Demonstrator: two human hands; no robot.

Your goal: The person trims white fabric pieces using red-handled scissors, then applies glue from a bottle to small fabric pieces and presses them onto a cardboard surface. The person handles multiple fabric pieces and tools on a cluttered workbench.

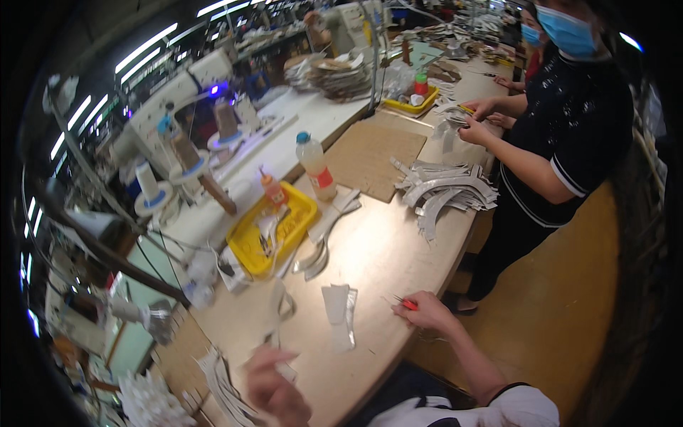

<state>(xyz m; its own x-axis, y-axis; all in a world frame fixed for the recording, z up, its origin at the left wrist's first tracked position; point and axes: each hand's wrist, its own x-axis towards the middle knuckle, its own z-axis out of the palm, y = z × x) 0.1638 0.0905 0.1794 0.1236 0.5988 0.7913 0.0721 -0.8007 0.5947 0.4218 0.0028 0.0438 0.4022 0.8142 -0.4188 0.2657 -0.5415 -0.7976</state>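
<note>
My right hand (429, 312) is closed around small red-handled thread snips (408, 304) at the table's near right edge, their thin metal tips pointing left. My left hand (274, 384), smeared by motion, is over the near left of the table; whether it holds anything I cannot tell. Just beyond it a grey-white strip (283, 304) curls upward. Between my hands, two pale cut pieces (340, 313) lie flat on the table, partly overlapping, one with a shiny silvery surface. A bundle of long grey strips (226, 388) lies left of my left hand.
A yellow tray (307, 208) holds an orange squeeze bottle (272, 189) and small items. Beside it stand a clear bottle (314, 167) and curved grey pieces (313, 262). Farther off are a brown board (373, 158), a strip pile (445, 191) and a co-worker (562, 135). Sewing machines line the left.
</note>
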